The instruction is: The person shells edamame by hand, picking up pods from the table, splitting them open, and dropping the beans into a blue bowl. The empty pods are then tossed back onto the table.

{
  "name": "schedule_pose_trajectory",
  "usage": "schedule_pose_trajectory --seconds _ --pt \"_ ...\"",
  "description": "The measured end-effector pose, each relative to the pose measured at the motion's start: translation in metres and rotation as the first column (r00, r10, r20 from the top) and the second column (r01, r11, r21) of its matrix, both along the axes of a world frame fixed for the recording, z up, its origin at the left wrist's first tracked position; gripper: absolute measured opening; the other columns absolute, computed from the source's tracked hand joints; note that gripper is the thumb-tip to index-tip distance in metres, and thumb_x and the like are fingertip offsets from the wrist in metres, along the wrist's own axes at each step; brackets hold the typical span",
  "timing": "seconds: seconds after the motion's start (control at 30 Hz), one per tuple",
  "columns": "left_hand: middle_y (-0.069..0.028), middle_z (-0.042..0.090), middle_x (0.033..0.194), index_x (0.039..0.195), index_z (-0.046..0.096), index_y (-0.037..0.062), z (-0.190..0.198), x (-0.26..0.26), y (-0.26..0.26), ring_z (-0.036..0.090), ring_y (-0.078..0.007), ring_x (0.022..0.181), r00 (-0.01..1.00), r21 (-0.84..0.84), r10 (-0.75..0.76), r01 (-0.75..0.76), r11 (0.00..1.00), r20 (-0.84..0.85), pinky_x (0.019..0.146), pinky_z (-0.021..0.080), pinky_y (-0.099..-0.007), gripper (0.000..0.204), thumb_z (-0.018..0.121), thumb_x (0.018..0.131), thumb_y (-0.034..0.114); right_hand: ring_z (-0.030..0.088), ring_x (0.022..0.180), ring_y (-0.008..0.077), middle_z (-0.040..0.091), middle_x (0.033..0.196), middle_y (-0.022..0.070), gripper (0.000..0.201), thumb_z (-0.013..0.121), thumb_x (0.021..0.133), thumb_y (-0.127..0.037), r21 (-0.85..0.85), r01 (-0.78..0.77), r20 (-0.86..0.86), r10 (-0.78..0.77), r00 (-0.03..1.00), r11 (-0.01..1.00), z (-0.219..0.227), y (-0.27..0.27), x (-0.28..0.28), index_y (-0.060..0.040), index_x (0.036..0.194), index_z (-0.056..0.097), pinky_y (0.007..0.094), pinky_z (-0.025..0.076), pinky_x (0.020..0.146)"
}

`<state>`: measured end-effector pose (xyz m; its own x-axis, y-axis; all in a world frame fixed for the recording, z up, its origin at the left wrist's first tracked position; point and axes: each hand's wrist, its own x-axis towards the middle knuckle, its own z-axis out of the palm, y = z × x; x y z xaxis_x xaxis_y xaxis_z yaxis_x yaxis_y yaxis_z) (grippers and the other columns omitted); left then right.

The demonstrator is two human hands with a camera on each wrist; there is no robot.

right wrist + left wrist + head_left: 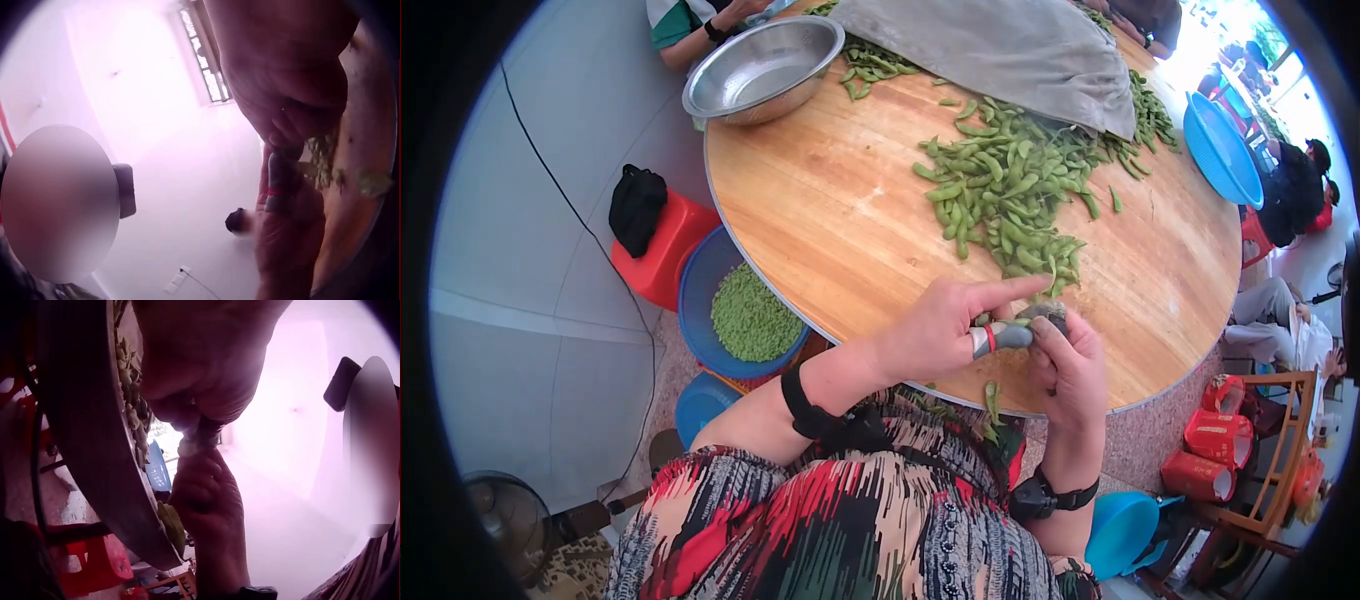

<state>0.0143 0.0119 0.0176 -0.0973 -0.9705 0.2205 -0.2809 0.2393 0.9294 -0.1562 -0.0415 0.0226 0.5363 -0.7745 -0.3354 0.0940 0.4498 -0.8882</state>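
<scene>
Both hands meet over the near edge of the round wooden table (pixel 830 230). A green edamame pod (pixel 1022 321) shows between them, partly hidden by fingers. My left hand (pixel 935 335) grips it with curled fingers, its index finger stretched out; a grey cover with a red band (pixel 275 192) wraps the thumb. My right hand (pixel 1075 365) pinches at the pod's other end, where a dark grey covering (pixel 1048 314) shows at the fingertips. Just beyond lies a heap of edamame pods (pixel 1010 190). Another pod (pixel 992 400) sits at the table edge below the hands.
A steel basin (pixel 765 65) stands at the table's far left, beside a grey cloth (pixel 1000 60) over more pods. Below left, a blue tub (pixel 692 300) holds shelled beans (pixel 755 315). A red stool (pixel 662 250) and a blue basin (pixel 1220 150) flank the table. Other people sit around.
</scene>
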Motion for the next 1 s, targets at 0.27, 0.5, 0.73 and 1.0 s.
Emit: schedule_pose_trajectory --seconds 0.27,0.5,0.73,1.0 --pt "-0.0002 0.055 0.072 0.108 0.056 0.0053 -0.024 -0.001 -0.005 0.053 -0.0063 0.065 0.963 -0.249 -0.146 0.088 0.964 -0.226 0.057 0.043 -0.0191 0.027 0.061 0.083 0.008 0.029 0.035 0.0017 0.040 0.052 -0.0040 0.007 0.049 0.085 -0.009 0.566 -0.244 0.575 -0.165 0.801 0.788 -0.026 0.006 0.003 -0.0061 0.080 0.051 0.0162 0.023 0.029" --pt "0.0009 0.052 0.075 0.098 0.049 0.0047 -0.024 0.002 0.000 0.040 -0.0004 0.055 0.384 0.185 0.013 0.415 0.891 -0.923 0.046 0.028 -0.0136 0.016 0.056 0.087 0.014 0.032 0.040 0.0019 0.043 0.054 -0.0044 0.004 0.054 0.083 -0.007 0.070 0.051 0.253 -0.067 0.965 0.996 -0.001 0.007 0.016 -0.0042 0.081 0.053 0.0163 0.021 0.035" --pt "-0.0018 0.054 0.079 0.098 0.048 0.0053 -0.015 0.013 0.011 0.044 -0.0026 0.058 0.498 0.277 0.041 0.411 0.869 -0.866 0.048 0.030 -0.0133 0.013 0.053 0.088 0.011 0.033 0.043 0.0014 0.045 0.057 -0.0050 0.003 0.055 0.082 -0.005 -0.114 0.070 0.106 -0.058 0.993 0.991 0.000 0.012 0.022 -0.0029 0.083 0.056 0.0171 0.023 0.039" --pt "-0.0010 0.056 0.082 0.096 0.049 0.0068 -0.008 0.056 0.026 0.048 -0.0032 0.065 0.686 0.433 0.309 0.009 0.902 -0.658 0.052 0.034 -0.0143 0.011 0.054 0.087 0.012 0.055 0.055 0.0144 0.054 0.057 0.0027 0.022 0.067 0.076 -0.017 -0.409 -0.537 -0.505 0.307 0.807 0.738 0.021 -0.003 -0.004 0.0001 0.083 0.056 0.0316 0.045 0.052"
